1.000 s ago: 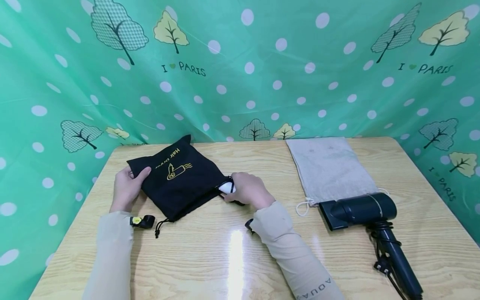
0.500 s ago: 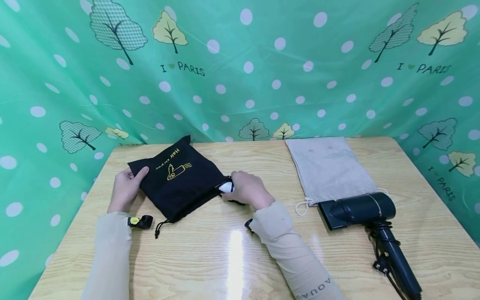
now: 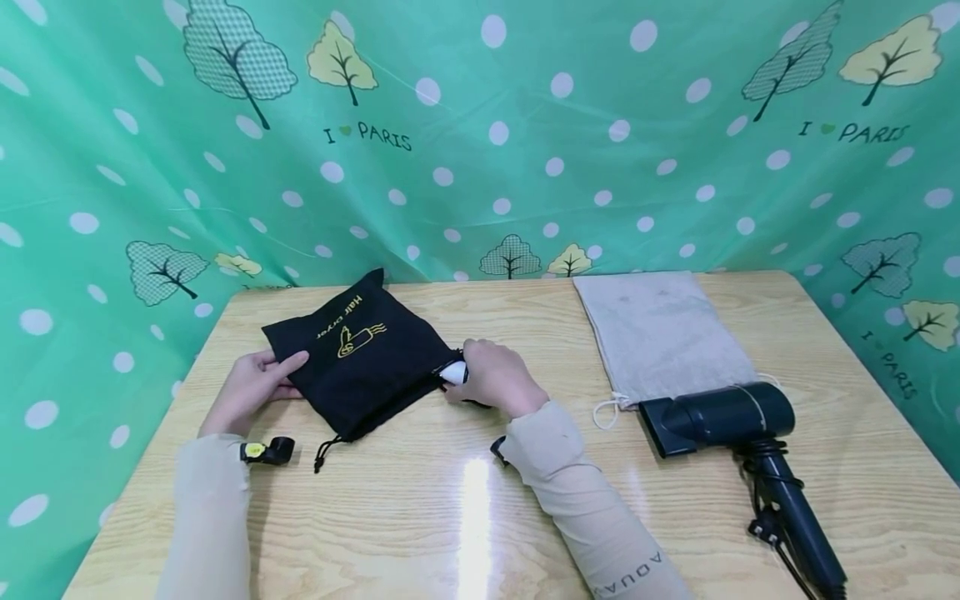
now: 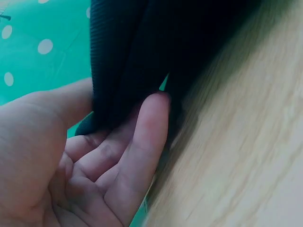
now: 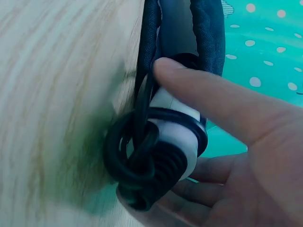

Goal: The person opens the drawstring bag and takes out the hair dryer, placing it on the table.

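Note:
A black drawstring bag (image 3: pixel 390 358), printed "Hair Dryer" in gold, lies aslant on the table. My left hand (image 3: pixel 255 385) holds its left edge, thumb on top and the other fingers beneath; the left wrist view shows these fingers (image 4: pixel 151 127) under the dark cloth. At the bag's mouth, my right hand (image 3: pixel 501 377) grips the white handle (image 5: pixel 177 135) of what looks like a hair dryer. Black cord (image 5: pixel 120 151) is looped around that handle. The rest of this dryer is hidden inside the bag.
A dark hair dryer (image 3: pixel 720 421) with its cord wound on the handle lies at the right. Behind it is a flat grey drawstring bag (image 3: pixel 660 333) with white strings. A green patterned curtain (image 3: pixel 480 167) hangs behind the wooden table (image 3: pixel 375 533).
My left hand has slid a little toward me along the bag's left edge, and its lower fingers now show beneath the thumb. The right hand has hardly moved.

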`<state>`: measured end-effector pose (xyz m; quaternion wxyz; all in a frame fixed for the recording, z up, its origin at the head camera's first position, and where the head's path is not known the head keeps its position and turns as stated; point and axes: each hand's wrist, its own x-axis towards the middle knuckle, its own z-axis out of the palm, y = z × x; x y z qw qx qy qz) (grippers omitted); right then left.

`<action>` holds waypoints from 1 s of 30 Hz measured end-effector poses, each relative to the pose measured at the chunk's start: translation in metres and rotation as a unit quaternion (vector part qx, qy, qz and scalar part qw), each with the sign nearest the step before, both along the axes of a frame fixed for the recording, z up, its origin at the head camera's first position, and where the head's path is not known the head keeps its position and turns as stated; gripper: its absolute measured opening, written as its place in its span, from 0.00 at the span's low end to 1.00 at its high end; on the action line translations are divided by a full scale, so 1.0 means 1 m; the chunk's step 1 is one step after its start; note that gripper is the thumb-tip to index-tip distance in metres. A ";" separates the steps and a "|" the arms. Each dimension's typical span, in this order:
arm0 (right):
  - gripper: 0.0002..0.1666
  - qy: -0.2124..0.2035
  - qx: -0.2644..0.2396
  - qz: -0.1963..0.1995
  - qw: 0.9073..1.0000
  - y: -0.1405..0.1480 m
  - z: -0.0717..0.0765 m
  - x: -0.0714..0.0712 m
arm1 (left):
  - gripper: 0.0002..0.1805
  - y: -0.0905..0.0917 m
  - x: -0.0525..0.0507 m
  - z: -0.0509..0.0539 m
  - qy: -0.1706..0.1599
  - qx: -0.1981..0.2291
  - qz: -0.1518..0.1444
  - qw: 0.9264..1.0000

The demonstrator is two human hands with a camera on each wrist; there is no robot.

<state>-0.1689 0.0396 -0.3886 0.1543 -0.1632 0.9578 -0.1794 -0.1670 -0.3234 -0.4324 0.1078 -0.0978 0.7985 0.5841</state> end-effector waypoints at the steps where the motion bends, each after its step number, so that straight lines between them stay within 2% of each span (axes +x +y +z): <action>1: 0.29 -0.005 -0.001 0.003 1.000 0.000 0.000 0.000 | 0.19 0.000 0.000 0.000 0.004 -0.002 0.002 1.000; 9: 0.25 -0.019 -0.019 0.022 0.999 0.002 0.000 -0.001 | 0.18 -0.001 0.003 -0.001 0.044 -0.015 0.024 0.999; 14: 0.34 -0.014 -0.027 0.029 0.999 0.003 0.000 -0.001 | 0.17 -0.003 0.002 -0.001 0.060 -0.023 0.050 0.997; 17: 0.39 -0.015 -0.033 0.032 0.999 0.004 0.000 -0.002 | 0.15 -0.004 0.001 -0.002 0.058 -0.008 0.060 0.996; 23: 0.34 -0.027 -0.046 0.036 0.998 0.008 -0.001 -0.004 | 0.13 -0.006 0.004 0.000 0.059 0.035 0.067 0.995; 30: 0.34 -0.035 -0.059 0.047 0.997 0.010 -0.001 -0.009 | 0.11 -0.008 0.005 0.002 0.063 0.093 0.082 0.990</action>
